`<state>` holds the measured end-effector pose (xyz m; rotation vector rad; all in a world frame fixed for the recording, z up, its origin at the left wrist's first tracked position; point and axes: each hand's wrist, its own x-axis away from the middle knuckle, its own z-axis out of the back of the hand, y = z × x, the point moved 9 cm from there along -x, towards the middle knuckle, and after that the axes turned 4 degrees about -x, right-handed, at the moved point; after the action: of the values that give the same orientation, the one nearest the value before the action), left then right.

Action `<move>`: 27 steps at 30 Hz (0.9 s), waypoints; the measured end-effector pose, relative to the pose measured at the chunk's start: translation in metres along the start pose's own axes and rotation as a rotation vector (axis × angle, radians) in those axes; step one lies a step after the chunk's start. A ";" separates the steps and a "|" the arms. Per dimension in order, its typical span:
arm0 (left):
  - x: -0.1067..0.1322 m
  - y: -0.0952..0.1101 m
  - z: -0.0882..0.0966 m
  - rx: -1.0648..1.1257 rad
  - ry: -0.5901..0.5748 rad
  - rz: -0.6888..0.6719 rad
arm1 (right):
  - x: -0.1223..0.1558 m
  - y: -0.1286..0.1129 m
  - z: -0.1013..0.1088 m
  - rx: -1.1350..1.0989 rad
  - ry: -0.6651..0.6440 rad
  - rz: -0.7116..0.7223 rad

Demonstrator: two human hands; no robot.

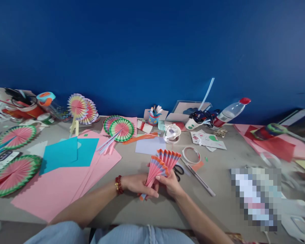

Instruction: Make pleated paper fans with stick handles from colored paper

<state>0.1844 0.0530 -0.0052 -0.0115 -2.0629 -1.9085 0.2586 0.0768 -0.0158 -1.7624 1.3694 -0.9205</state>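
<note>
A pleated pink paper fan (164, 162) with orange and blue edging spreads open above the grey table (132, 206). Both of my hands pinch its folded lower end. My left hand (138, 185), with a red bead bracelet on its wrist, is closed around the base from the left. My right hand (170, 184) grips the same base from the right, thumb against the pleats. Black-handled scissors (178, 170) lie just behind my right hand.
Pink paper sheets (66, 183) and turquoise sheets (68, 152) lie at left. Finished round fans (15, 173) sit along the left side and at the back (121, 129). A tape ring (191, 155), a long tool (199, 178), a plastic bottle (231, 111) and red paper (277, 147) lie at right.
</note>
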 end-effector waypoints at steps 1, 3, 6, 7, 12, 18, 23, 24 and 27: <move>-0.001 0.002 -0.003 0.001 -0.024 -0.010 | 0.000 -0.001 -0.001 0.002 -0.004 0.000; -0.002 0.007 -0.007 0.012 -0.046 -0.028 | 0.000 -0.002 0.001 -0.005 0.022 0.005; -0.003 0.007 0.001 0.044 0.072 0.004 | -0.003 -0.003 0.013 -0.012 0.124 0.038; -0.003 0.005 0.008 0.051 0.166 0.028 | -0.004 -0.004 0.019 -0.012 0.170 0.060; 0.007 -0.005 0.037 -0.015 0.570 0.042 | -0.006 -0.013 0.040 0.009 0.343 0.151; 0.008 -0.004 0.041 -0.088 0.568 0.002 | -0.005 -0.017 0.035 0.026 0.265 0.103; 0.012 0.000 0.046 -0.082 0.594 -0.032 | -0.003 -0.019 0.041 -0.024 0.276 0.137; 0.010 -0.001 0.044 -0.070 0.562 -0.025 | -0.003 -0.020 0.043 -0.038 0.289 0.145; 0.006 -0.001 0.035 -0.042 0.459 -0.003 | -0.004 -0.024 0.048 -0.048 0.320 0.173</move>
<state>0.1703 0.0859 -0.0069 0.3825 -1.7142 -1.7528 0.3104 0.0900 -0.0193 -1.5468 1.7299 -1.1150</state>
